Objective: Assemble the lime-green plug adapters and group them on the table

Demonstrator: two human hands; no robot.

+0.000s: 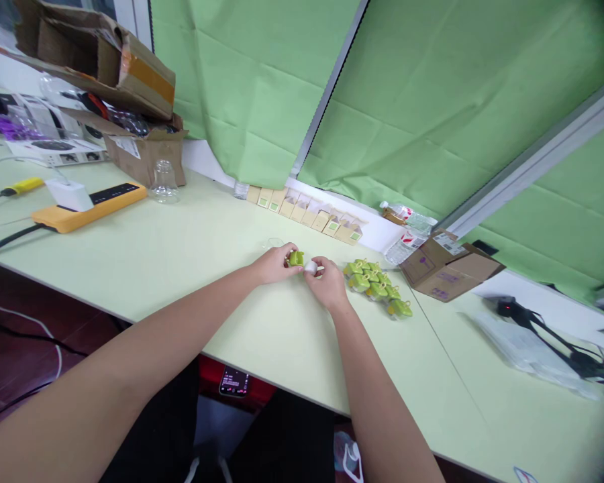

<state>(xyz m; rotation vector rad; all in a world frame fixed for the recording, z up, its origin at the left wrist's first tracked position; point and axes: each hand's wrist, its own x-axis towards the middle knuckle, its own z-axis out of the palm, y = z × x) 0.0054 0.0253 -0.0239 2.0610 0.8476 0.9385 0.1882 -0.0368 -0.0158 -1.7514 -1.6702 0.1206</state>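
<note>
Broadly, green blinds [447,100] filled the wall in front of us, dropping behind a long pale-green table [156,268] whose seam ran across its right part. At the far left we had one open cardboard box [151,80] tilted on top of a second carton [148,161]; at the right, a smaller brown box [447,268] sat beside clear plastic bottles [407,245]. An orange power strip [108,204] lay on the left, with a clear jar [164,182] near its end. Along the back edge we saw a row of little tan boxes [307,211], and nearer us a cluster of lime-green pieces [377,288] with loops on top. Over the middle of the table, left of that cluster, our left hand [276,263] pinched a green cup [296,259] narrowly between its fingers, while our right hand [327,280], fingers curled close, held a small white piece [311,267] just beside it.
</note>
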